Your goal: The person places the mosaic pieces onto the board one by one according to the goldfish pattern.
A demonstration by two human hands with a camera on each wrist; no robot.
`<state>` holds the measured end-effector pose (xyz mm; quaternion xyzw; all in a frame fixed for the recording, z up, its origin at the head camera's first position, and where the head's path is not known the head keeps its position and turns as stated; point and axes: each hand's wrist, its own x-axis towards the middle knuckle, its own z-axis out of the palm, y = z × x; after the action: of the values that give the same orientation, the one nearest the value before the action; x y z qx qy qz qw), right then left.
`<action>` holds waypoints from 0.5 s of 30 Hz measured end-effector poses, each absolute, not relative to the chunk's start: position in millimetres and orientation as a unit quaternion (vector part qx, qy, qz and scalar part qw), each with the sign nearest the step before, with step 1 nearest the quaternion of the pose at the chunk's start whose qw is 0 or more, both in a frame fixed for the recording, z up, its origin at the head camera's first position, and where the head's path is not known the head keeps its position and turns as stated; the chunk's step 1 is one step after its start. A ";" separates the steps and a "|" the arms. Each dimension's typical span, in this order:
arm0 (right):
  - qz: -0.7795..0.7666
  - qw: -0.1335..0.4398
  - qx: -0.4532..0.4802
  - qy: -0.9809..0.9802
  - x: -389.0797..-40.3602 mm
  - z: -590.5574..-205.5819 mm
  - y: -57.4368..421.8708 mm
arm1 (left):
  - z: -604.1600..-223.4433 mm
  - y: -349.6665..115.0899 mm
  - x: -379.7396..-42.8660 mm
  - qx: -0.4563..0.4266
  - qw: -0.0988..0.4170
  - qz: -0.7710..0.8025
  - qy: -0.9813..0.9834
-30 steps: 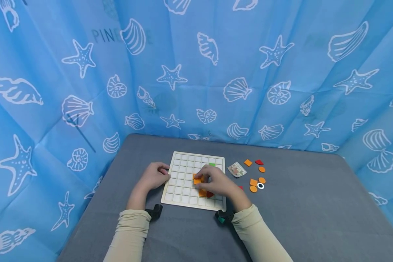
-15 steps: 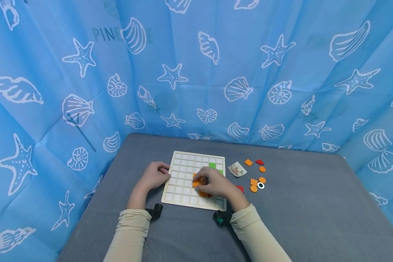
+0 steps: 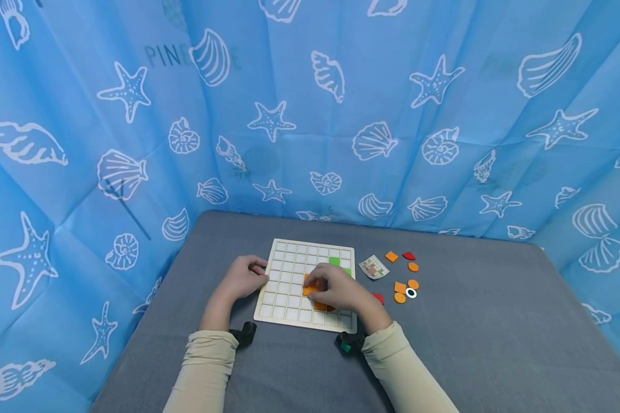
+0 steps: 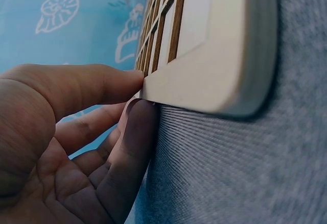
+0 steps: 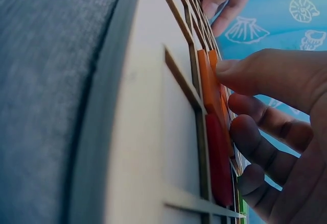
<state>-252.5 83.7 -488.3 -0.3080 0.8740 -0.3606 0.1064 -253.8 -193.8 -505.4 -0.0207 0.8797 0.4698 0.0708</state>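
Note:
A white grid board (image 3: 284, 281) with a pale wooden rim lies on the grey table. My left hand (image 3: 244, 277) pinches its left edge; in the left wrist view the thumb (image 4: 102, 83) is on the rim and a fingertip is just below it. Over the board's middle, my right hand (image 3: 338, 287) has thumb and curled fingers at an orange tile (image 3: 308, 291), partly hidden by the hand. Closer to me in the grid sit another orange tile (image 3: 319, 306) and a red tile (image 5: 218, 157). Green tiles (image 3: 334, 261) occupy cells toward the far right corner.
Right of the board lies a small pattern card (image 3: 374, 267). Beyond it are loose orange squares (image 3: 391, 256), orange discs (image 3: 413, 267), red pieces (image 3: 409, 255) and a black-and-white ring piece (image 3: 411, 293). A blue shell-print curtain (image 3: 310, 115) hangs behind the table.
The right hand has shifted slightly left, and the orange tile at its fingertips has gone down into the grid. More of a green tile and a red piece by the wrist shows. The left hand stays put.

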 end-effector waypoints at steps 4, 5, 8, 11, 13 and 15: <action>-0.354 0.104 -0.309 0.876 -252.4 -487.2 81.7 | -505.5 -194.3 -254.1 -0.018 0.070 0.470 0.880; -0.353 0.103 -0.310 0.877 -252.6 -487.2 81.9 | -505.5 -194.3 -254.1 -0.019 0.070 0.470 0.879; -0.358 0.102 -0.314 0.873 -253.7 -487.8 84.2 | -505.3 -194.6 -254.3 -0.020 0.069 0.469 0.880; -0.369 0.100 -0.317 0.868 -254.2 -485.6 90.2 | -505.5 -194.7 -254.3 -0.021 0.069 0.469 0.880; -0.376 0.093 -0.318 0.866 -254.9 -482.6 96.3 | -506.2 -194.8 -254.6 -0.022 0.070 0.470 0.880; -0.378 0.085 -0.311 0.868 -255.0 -478.7 104.7 | -506.7 -194.8 -255.0 -0.022 0.070 0.469 0.880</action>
<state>-255.0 104.7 -478.7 -0.3106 0.8682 -0.3777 0.0845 -255.0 -194.8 -506.7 -0.0219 0.8799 0.4695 0.0697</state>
